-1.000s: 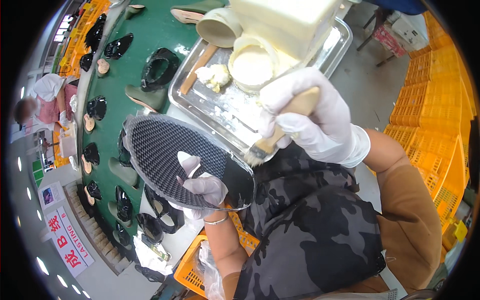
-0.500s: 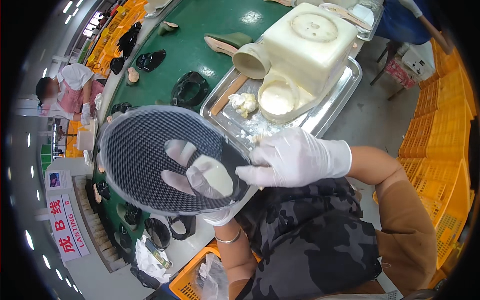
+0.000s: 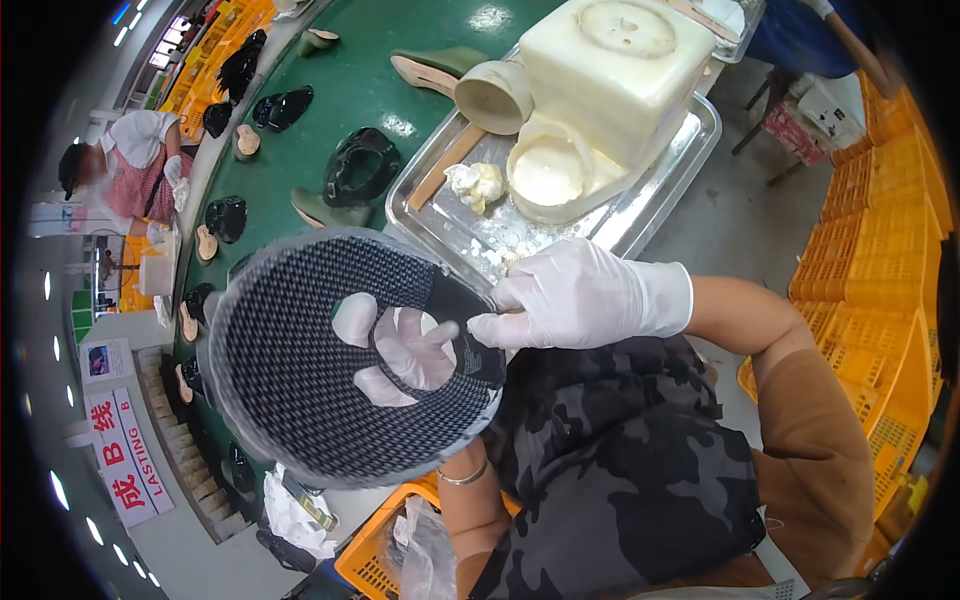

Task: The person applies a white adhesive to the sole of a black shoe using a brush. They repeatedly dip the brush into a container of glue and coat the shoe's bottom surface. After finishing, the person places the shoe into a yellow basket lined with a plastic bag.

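A white-gloved left hand (image 3: 415, 352) grips a bowl-shaped shoe upper (image 3: 285, 375), woven black-and-grey inside, near a shiny metal tray (image 3: 640, 217), while the right hand (image 3: 575, 298) curls at the upper's smooth dark end, its hold hidden.

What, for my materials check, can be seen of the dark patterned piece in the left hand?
The dark patterned piece is hollow, curved, with black-and-grey woven-looking material, a pale rim and a plain black section at right. Its inside faces the camera. The left hand, partly through its opening, holds it near the metal tray. The right hand is at its right edge; contact is unclear.
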Demonstrator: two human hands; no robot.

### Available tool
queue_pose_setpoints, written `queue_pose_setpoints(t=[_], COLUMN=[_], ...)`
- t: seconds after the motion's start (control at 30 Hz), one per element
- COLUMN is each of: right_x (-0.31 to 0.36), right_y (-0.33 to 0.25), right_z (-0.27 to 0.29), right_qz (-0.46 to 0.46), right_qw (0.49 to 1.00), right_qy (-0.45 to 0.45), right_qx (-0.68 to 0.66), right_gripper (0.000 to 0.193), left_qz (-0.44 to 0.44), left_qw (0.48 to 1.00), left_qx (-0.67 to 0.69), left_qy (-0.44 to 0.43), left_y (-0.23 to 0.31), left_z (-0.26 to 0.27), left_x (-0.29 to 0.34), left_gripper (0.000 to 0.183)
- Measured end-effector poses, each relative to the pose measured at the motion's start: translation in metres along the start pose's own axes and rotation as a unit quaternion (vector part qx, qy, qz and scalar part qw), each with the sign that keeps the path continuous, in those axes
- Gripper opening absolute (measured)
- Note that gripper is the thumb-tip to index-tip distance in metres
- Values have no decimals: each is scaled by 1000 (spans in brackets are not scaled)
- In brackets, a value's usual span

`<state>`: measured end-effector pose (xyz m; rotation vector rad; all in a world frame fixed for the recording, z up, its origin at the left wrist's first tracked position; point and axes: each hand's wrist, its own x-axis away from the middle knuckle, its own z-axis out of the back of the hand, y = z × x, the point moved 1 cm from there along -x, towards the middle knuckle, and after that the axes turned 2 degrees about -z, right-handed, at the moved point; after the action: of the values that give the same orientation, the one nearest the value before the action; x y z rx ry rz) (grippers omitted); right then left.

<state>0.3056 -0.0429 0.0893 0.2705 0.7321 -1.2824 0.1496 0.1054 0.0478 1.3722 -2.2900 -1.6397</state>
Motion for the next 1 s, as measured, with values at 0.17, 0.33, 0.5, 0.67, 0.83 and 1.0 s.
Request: queue_pose_setpoints(t=[0.17,0.33,0.5,0.67,0.83,1.0], right_x=[3,-15,-13,-4,-13,-1], right_y=[7,3,1,-9,-7,-11], right_z=[16,28,24,22,14,25], right_qz=[-76,-104,-97,-189,-164,-212], right_qw=[985,908,948,923,873,908], right_qy=[118,260,200,199,314,204], right_qx=[-96,-310,-226,-271,-335,-297], right_gripper=[23,19,11,21,16,16], left_qz=[-45,-41,-29,-18,-7,2], left_qw=[987,995,996,998,998,999], left_qx=[152,85,69,35,32,24], left_qy=[-4,39,52,52,48,49], left_y=[-8,-16,-16,-6,-6,-6], left_z=[3,-2,-4,-4,-6,-7], left_x=[7,10,9,15,25,27], left_gripper=[52,52,51,51,51,51])
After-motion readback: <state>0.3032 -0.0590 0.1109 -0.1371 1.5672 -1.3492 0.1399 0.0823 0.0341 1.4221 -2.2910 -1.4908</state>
